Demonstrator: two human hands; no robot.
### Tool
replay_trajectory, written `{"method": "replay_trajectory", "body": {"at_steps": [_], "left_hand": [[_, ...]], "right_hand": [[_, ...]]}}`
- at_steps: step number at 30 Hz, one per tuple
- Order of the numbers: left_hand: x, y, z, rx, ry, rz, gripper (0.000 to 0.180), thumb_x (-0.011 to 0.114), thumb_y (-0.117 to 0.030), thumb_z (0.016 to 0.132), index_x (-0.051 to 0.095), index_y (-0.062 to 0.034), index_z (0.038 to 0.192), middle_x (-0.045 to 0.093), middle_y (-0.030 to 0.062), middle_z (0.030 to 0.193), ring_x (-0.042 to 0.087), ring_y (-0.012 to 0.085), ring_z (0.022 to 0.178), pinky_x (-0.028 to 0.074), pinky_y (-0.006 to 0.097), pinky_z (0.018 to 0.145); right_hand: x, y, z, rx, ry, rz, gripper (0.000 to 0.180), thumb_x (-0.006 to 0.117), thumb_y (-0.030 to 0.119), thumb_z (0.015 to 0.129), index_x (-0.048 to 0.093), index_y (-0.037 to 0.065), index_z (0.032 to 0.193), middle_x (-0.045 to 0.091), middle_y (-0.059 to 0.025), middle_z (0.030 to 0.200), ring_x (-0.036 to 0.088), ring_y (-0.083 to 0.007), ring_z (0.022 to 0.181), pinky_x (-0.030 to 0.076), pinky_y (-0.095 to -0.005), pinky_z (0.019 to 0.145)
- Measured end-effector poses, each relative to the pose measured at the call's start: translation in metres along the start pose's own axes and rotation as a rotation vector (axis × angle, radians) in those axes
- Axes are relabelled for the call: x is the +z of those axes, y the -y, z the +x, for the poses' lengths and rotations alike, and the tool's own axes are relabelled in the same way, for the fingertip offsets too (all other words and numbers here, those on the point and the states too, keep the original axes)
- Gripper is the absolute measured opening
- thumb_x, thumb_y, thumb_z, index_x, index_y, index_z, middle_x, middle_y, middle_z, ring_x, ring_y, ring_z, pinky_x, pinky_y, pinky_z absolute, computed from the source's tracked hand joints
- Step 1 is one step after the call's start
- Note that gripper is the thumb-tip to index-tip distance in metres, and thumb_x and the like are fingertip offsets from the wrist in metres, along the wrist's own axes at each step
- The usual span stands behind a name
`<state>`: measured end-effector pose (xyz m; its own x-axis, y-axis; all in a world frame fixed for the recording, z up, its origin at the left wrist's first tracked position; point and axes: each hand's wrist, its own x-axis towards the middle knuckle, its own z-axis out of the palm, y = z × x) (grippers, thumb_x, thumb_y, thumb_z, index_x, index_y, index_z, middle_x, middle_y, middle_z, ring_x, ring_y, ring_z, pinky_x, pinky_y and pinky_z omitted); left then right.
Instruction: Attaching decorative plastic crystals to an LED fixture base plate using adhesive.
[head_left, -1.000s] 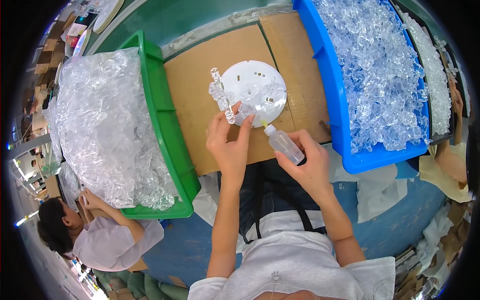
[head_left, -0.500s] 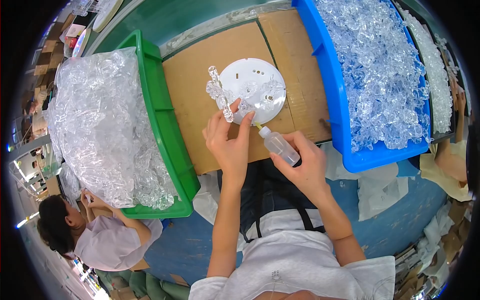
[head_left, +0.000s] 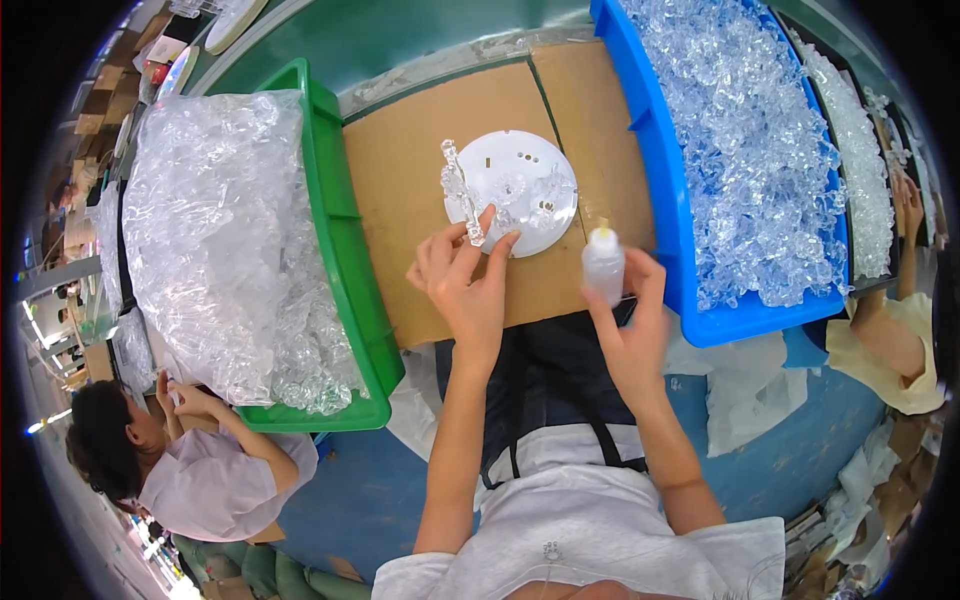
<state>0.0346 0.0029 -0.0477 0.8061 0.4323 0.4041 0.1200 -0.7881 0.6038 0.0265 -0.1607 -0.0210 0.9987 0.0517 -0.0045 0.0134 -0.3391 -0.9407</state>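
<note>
My left hand (head_left: 465, 290) pinches a clear plastic piece (head_left: 503, 219) between thumb and fingertips, at the near edge of a round white plate (head_left: 515, 160). A long, knobbly clear plastic piece (head_left: 457, 190) stands out beyond those fingers; whether it joins the pinched one I cannot tell. Other clear pieces (head_left: 550, 187) lie on the plate, which has small holes through it. To the right, my right hand (head_left: 638, 320) is wrapped round a small translucent squeeze bottle (head_left: 603, 272), held upright with its yellowish tip up. This hand is slightly blurred.
Cardboard (head_left: 405, 150) covers the worktop under the plate. A green bin (head_left: 335, 215) on the left holds a bulging bag of clear parts (head_left: 215, 230). On the right, a blue bin (head_left: 668, 180) is heaped with clear pieces. Another person (head_left: 205, 460) sits at the lower left.
My right hand has drawn the bottle away from the clear piece, rightward, and turned it upright. My left hand keeps its pinch near the plate. The whole view has shifted slightly.
</note>
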Motion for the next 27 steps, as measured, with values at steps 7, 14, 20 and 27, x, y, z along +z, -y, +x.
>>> {"method": "replay_trajectory", "body": {"at_steps": [7,14,20,27], "left_hand": [[-0.019,-0.007,0.003,-0.148,-0.027,-0.296,0.038,0.076,-0.02,0.073,0.063,-0.0012,0.103,0.058,0.0062,0.097,0.052,0.0212,0.089,0.036,0.036,0.086],[-0.03,-0.022,0.032,-0.08,0.021,-0.235,0.05,0.076,-0.025,0.074,0.056,-0.0015,0.114,0.059,0.008,0.099,0.053,0.0211,0.086,0.039,0.035,0.079],[-0.021,-0.021,0.036,-0.107,-0.049,-0.301,0.047,0.074,-0.024,0.077,0.057,-0.0029,0.115,0.061,0.0071,0.095,0.054,0.0189,0.078,0.04,0.034,0.077],[-0.034,-0.024,0.041,-0.205,0.0,-0.312,0.037,0.07,-0.017,0.08,0.059,-0.003,0.112,0.062,0.0056,0.087,0.053,0.0159,0.074,0.04,0.032,0.075]], "right_hand": [[0.038,-0.033,0.058,-0.179,-0.248,-0.122,0.046,0.064,0.012,0.087,0.036,-0.002,0.121,0.051,-0.0284,0.125,0.051,-0.0362,0.119,0.039,-0.0387,0.098],[0.032,-0.032,0.048,-0.262,-0.218,-0.283,0.06,0.067,0.011,0.083,0.029,-0.003,0.127,0.038,-0.0277,0.137,0.036,-0.0391,0.13,0.029,-0.0423,0.107],[0.018,-0.008,0.004,-0.15,-0.117,-0.242,0.056,0.068,0.005,0.08,0.039,0.0,0.127,0.047,-0.0194,0.13,0.047,-0.0319,0.12,0.04,-0.0372,0.097],[0.028,0.04,0.019,-0.175,-0.027,-0.253,0.028,0.073,0.01,0.077,0.064,0.008,0.104,0.057,-0.0044,0.059,0.054,-0.0149,0.048,0.04,-0.0285,0.047]]}}
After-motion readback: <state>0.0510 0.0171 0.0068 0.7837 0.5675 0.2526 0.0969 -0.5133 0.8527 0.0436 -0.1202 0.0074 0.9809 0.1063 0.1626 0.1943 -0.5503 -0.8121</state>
